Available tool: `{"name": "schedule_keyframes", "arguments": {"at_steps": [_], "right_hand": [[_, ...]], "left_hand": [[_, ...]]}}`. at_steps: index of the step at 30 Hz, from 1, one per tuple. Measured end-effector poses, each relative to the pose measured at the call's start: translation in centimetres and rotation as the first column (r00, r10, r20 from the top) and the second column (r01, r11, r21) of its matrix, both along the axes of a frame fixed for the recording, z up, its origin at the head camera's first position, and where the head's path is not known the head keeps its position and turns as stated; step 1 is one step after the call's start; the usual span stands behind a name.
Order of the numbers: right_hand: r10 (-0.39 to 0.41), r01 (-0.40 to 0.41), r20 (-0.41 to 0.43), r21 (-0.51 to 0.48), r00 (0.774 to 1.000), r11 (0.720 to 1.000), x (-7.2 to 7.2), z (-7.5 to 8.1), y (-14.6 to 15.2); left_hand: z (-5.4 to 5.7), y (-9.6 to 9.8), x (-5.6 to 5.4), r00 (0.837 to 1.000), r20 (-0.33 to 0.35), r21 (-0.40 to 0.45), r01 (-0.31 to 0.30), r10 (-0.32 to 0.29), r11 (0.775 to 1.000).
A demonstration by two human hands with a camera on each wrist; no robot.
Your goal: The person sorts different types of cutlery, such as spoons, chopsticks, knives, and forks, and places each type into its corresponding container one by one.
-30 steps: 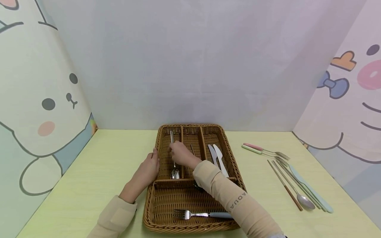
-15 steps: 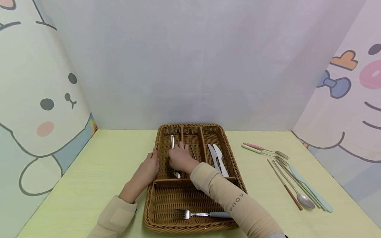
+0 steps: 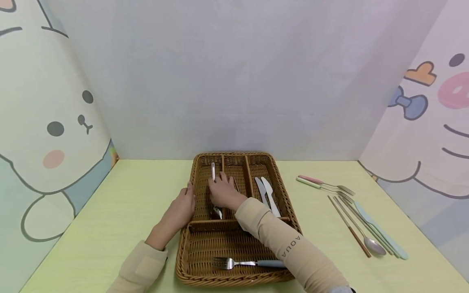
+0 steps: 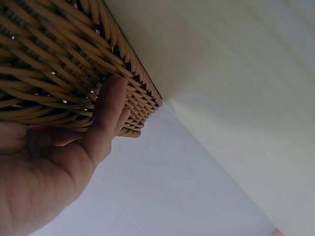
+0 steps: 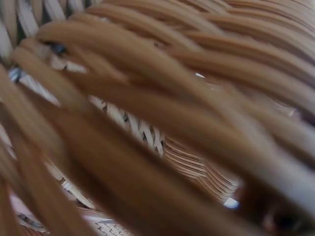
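Observation:
My left hand [image 3: 183,207] holds the left side of the brown wicker cutlery basket [image 3: 234,280] at its rim. In the left wrist view, the thumb [image 4: 110,105] lies along the woven outer wall. My right hand [image 3: 224,192] reaches into the basket's back left compartment and pinches a metal spoon [image 3: 213,171]. The spoon's handle sticks out beyond the fingers and its bowl shows below the hand; the middle is hidden. Woven strands fill the right wrist view and cover the hand there.
Two knives [image 3: 269,193] lie in the back right compartment. A grey-handled fork [image 3: 238,263] lies in the front one, partly behind the right sleeve. On the table to the right are two forks [image 3: 315,183], a spoon [image 3: 373,246], chopsticks [image 3: 351,230] and a mint knife [image 3: 382,232].
The right hand has shifted slightly within the left compartment, its fingers spreading. The spoon has turned a little and its bowl now lies tilted. The left hand stays on the rim.

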State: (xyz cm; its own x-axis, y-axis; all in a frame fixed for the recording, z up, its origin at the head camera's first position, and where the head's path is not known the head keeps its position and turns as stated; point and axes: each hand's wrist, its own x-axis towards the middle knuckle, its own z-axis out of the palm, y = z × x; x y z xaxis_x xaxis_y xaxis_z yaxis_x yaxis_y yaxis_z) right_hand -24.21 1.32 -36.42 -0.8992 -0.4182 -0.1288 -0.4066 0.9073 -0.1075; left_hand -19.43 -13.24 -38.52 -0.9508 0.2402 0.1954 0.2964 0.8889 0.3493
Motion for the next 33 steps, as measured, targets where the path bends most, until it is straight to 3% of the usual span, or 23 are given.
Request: {"name": "schedule_keyframes", "arguments": {"at_steps": [12,22,33], "right_hand": [[0.017,-0.023,0.04,0.169,0.999,0.985,0.4,-0.3,-0.1],[0.043,-0.043,-0.006,0.047,0.999,0.998,0.7,0.3,0.4],[0.048,-0.053,-0.137,-0.039,0.989,0.998,1.1,2.1,2.5]], "left_hand": [[-0.1,0.0,0.1,1.0,-0.016,-0.01,0.0,0.0,1.0],[-0.2,0.0,0.0,1.0,0.008,-0.005,-0.011,0.011,1.0],[-0.2,0.0,0.2,0.999,0.032,0.008,-0.019,0.019,1.0]]}}
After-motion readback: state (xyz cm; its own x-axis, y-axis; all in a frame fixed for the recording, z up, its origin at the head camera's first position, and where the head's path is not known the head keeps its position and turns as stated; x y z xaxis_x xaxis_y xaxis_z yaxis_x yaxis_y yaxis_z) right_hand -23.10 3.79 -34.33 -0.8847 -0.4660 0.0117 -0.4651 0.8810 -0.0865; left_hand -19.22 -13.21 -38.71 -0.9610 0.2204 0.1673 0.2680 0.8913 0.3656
